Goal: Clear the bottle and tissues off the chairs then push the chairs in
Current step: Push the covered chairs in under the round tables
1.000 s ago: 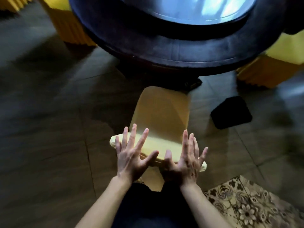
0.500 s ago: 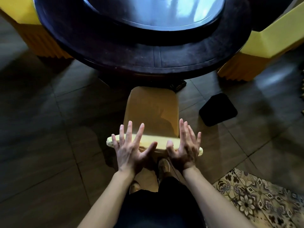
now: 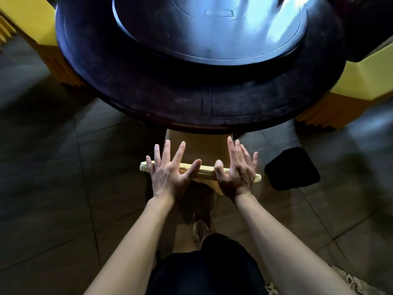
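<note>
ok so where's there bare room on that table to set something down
The dark ring of the round table between its near edge and the glass turntable is bare. Crowded below: the chair tucks under the edge, both hands on its backrest.

A dining room, restaurant-style: a big round dark table (image 3: 212, 103) carries a glass turntable (image 3: 212, 28), yellow-covered chairs (image 3: 361, 81) ring it, and the floor (image 3: 53, 188) is dark tile.

Your chair (image 3: 197, 145) already meets the round table (image 3: 212, 103) rim; its seat front is hidden beneath; bare floor (image 3: 74, 177) lies open on your left; a dark mat (image 3: 292, 169) sits near on your right.
</note>
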A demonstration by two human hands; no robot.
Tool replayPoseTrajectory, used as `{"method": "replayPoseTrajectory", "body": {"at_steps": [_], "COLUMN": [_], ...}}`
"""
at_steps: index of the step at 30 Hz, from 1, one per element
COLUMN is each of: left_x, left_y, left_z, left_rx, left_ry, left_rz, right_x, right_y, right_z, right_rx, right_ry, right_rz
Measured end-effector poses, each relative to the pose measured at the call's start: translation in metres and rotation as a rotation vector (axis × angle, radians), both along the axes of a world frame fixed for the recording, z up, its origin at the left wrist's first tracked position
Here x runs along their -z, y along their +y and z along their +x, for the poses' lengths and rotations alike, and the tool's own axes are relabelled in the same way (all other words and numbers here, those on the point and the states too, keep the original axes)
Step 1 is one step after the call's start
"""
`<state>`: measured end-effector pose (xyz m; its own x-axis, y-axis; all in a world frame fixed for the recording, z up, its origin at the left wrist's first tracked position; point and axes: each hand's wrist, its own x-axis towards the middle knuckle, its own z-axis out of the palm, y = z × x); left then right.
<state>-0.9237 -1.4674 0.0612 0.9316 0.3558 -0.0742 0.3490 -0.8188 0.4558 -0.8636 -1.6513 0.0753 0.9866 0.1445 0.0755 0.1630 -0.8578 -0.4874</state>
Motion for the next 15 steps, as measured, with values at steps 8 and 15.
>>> {"method": "replayPoseTrajectory", "body": {"at_steps": [8, 15], "left_x": [0.001, 0.003], "left_y": [0.016, 0.032], "left_z": [0.095, 0.110], "left_rx": [-0.040, -0.081], "left_ry": [0.019, -0.075], "left_rz": [-0.058, -0.025], "right_x": [0.001, 0.009], "right_y": [0.016, 0.025], "right_z": [0.101, 0.114], "right_rx": [-0.050, -0.067], "right_ry": [0.003, -0.069], "right_rz": [0.016, 0.073]}}
